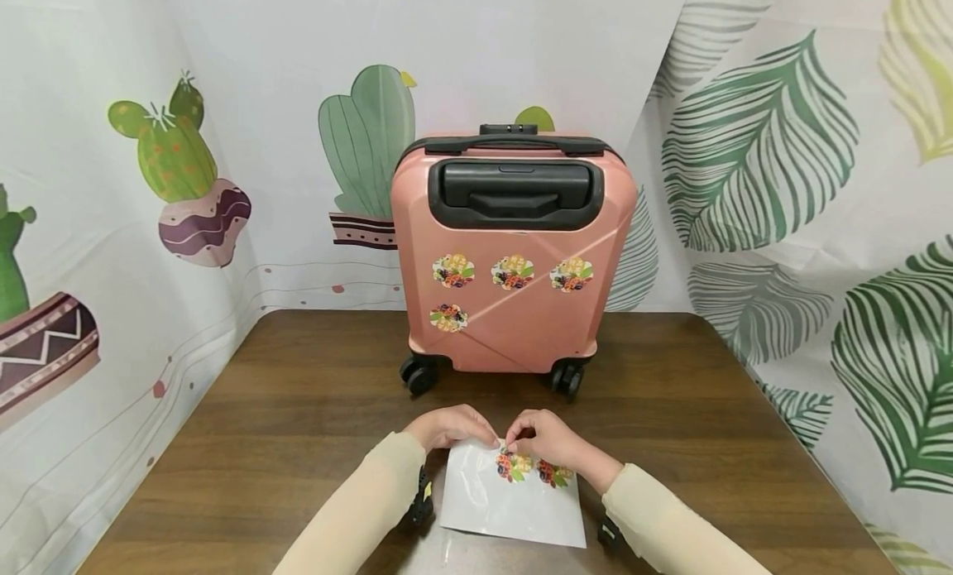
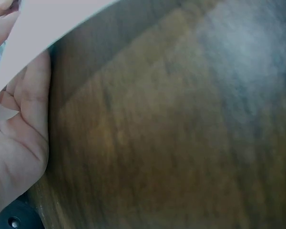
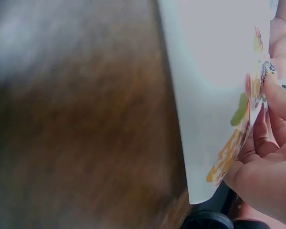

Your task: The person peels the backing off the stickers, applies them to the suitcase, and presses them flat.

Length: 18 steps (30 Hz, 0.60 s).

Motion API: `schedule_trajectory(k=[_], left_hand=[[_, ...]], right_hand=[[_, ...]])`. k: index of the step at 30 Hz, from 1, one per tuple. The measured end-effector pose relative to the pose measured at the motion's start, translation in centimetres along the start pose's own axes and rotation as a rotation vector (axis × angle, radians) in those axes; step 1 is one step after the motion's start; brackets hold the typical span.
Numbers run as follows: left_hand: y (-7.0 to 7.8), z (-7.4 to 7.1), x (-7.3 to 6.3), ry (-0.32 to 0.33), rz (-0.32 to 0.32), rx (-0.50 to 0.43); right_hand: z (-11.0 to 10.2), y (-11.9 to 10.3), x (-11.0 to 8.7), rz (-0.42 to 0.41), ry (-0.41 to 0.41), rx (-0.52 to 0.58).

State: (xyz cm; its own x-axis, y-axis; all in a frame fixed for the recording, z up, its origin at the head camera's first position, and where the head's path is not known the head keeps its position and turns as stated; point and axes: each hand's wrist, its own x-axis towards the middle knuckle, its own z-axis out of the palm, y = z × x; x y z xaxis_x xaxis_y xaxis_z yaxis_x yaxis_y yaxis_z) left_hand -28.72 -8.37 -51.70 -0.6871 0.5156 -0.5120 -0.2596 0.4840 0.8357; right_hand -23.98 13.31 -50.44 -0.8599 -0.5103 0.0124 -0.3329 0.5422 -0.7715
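A white sticker sheet tilts up from the tabletop between the two hands. Two fruit-bouquet stickers show near its far edge, a left one and a right one. My left hand holds the sheet's far edge; in the left wrist view the left palm lies behind the sheet, whose corner curls over it. With thumb and forefinger, my right hand pinches the upper edge of the left sticker. Up close, the right thumb presses at that sticker's lifted edge.
A pink suitcase stands upright on wheels at the back of the brown wooden table. Its front bears three fruit stickers in a row and one sticker below at left. Printed cloth hangs behind and at both sides.
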Motion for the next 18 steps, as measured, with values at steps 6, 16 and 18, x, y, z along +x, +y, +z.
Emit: schedule_trajectory(k=[6,16,18], left_hand=[[-0.01,-0.02,-0.05,-0.002,0.014,0.004],[0.14,0.29,-0.36,0.019,0.02,0.038],[0.11,0.35,-0.29,0.028,0.018,0.034]], right_hand=[[-0.22,-0.06,-0.1,-0.012,0.024,-0.016],[-0.15,0.05,-0.35,0.03,0.02,0.037],[-0.19,0.01,-0.37,0.033,0.021,0.045]])
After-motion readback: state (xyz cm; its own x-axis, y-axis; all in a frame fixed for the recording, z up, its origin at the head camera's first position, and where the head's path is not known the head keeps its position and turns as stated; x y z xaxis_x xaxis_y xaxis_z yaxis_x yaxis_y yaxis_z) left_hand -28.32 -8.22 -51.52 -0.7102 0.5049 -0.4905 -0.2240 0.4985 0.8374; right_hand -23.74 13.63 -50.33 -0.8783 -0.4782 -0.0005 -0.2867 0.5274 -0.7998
